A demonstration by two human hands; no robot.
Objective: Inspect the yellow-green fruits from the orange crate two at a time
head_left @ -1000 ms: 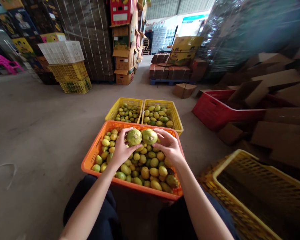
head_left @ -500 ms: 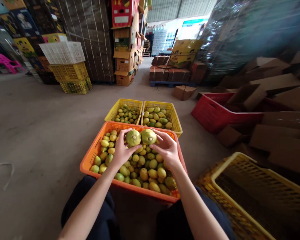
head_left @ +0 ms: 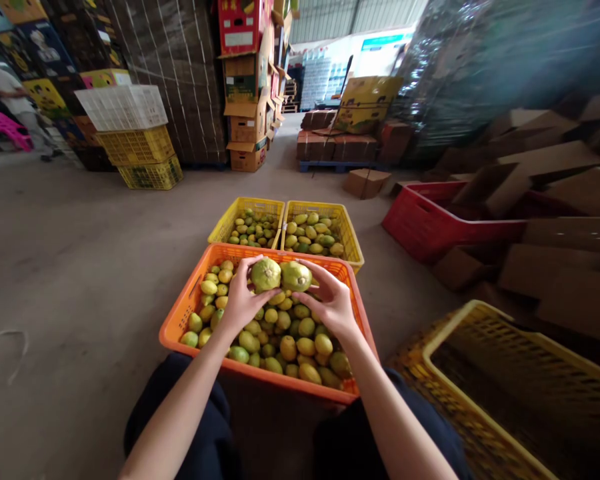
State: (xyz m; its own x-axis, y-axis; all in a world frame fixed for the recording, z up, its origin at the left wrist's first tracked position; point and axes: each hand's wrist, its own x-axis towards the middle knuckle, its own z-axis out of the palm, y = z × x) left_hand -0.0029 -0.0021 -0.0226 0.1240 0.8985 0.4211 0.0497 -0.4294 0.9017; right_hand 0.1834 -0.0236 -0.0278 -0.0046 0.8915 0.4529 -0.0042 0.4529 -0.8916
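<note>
The left hand (head_left: 243, 298) is holding a greenish lemon (head_left: 266, 274); the right hand (head_left: 334, 301) is holding a second lemon (head_left: 295, 277) — both are clasping half-closed, side by side, above the orange crate (head_left: 187, 298).

A person (head_left: 11, 93) in a pale shirt (head_left: 0, 81) has come into view at the far left edge, close to the pink chair (head_left: 4, 128), where nobody showed before. The right hand (head_left: 334, 301) has shifted slightly, its thumb now reaching further left beneath its fruit (head_left: 297, 276), which has turned and dipped a little
</note>
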